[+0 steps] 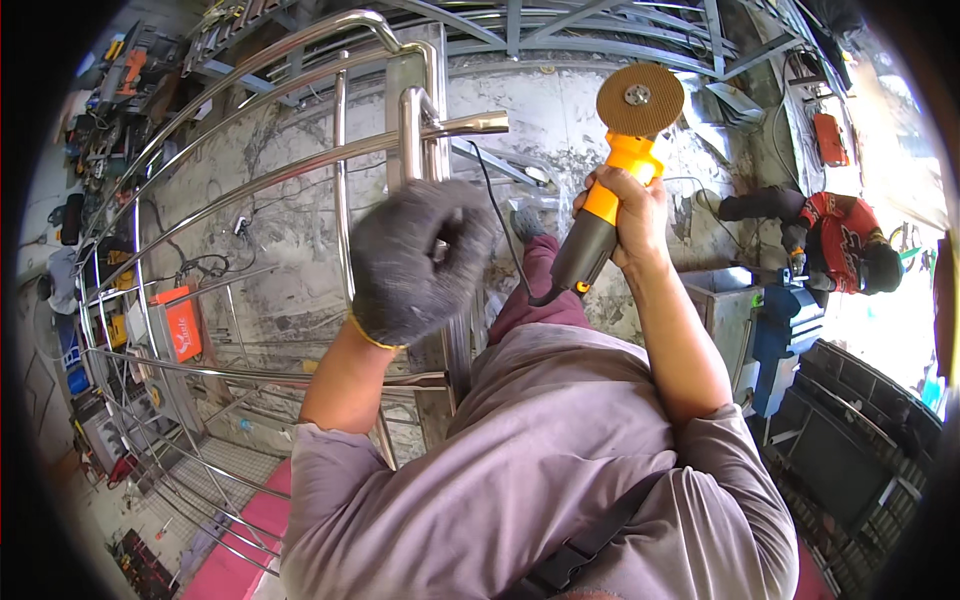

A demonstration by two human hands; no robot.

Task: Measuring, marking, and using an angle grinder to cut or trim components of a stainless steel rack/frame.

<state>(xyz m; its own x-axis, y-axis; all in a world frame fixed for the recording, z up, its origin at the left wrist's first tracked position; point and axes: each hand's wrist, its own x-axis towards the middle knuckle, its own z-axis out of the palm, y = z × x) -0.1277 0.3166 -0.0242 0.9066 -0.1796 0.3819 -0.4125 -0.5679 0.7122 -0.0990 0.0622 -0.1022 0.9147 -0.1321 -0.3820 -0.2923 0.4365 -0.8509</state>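
Observation:
My right hand point(632, 212), bare, is wrapped round the yellow and black body of an angle grinder point(600, 222). A round brown disc point(640, 98) is fitted at its far end, its face turned up towards me. From the grinder's near end a black cord point(500, 205) curves away to the left. My left hand point(415, 262), in a dark grey glove, is curled into a loose fist, with a small gap inside the curl and nothing visible in it. It is in front of a shiny metal railing point(340, 160) of bent tubes; whether it touches the railing I cannot tell.
Another person in a red top point(845, 240) bends at the far right near a blue bench vise point(790, 330). Steel frames point(560, 30) lie along the far side. An orange box point(178, 322) stands behind the railing; tools point(110, 130) crowd the far left. The concrete floor point(270, 220) is stained.

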